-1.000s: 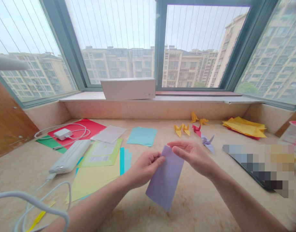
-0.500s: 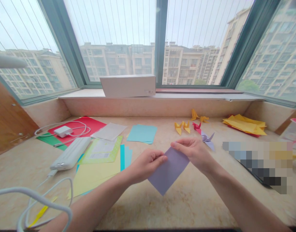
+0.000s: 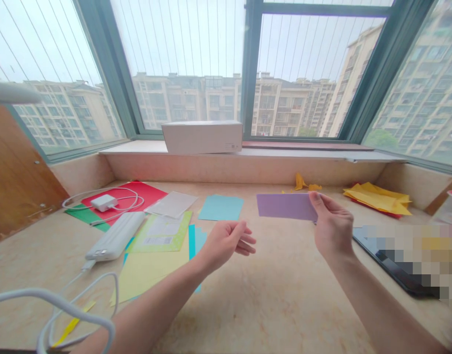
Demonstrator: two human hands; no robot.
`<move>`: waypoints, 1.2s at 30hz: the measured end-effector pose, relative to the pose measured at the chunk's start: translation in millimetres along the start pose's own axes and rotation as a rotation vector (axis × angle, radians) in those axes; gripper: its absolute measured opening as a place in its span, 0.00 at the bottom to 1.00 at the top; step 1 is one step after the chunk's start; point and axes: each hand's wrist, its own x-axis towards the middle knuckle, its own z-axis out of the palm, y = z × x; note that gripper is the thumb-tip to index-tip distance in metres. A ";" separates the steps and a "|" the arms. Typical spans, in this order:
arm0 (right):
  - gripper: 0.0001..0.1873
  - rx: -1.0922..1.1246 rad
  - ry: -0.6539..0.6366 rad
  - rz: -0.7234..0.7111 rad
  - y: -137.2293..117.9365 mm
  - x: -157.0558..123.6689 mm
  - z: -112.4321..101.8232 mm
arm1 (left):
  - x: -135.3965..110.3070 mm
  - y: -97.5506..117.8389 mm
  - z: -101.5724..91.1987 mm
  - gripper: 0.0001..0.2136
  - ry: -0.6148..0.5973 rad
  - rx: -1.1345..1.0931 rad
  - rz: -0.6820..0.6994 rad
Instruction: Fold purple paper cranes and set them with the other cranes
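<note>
Purple paper rectangle (image 3: 285,206) pinched by right hand (image 3: 332,228); left hand (image 3: 226,241) fingers (image 3: 248,239) spread, empty.

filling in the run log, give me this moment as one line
right hand: pinches purple paper at one end, raised | left hand: open, empty | table: coloured sheets, power bank

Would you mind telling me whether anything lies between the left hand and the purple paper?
Nothing visible does. The left hand hangs open and empty, below and left of the purple paper, which the right hand pinches by its right end. Only bare tabletop shows behind the gap.
</note>
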 end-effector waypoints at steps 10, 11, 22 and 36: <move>0.11 -0.423 -1.016 -0.856 3.3 -62.1 15.1 | 3.3 -3.2 -1.6 0.19 -0.062 -0.333 0.165; 0.12 -0.421 -1.033 -0.840 4.7 -62.5 15.9 | 5.1 -3.7 -3.9 0.19 -0.031 -0.334 0.182; 0.24 -0.139 -0.680 0.074 4.0 -47.7 21.2 | 6.5 -13.5 -5.7 0.24 -0.113 -0.115 0.099; 0.17 -0.048 -0.671 0.252 -0.5 -42.5 19.0 | 1.0 -1.9 -1.7 0.18 0.052 -0.048 0.212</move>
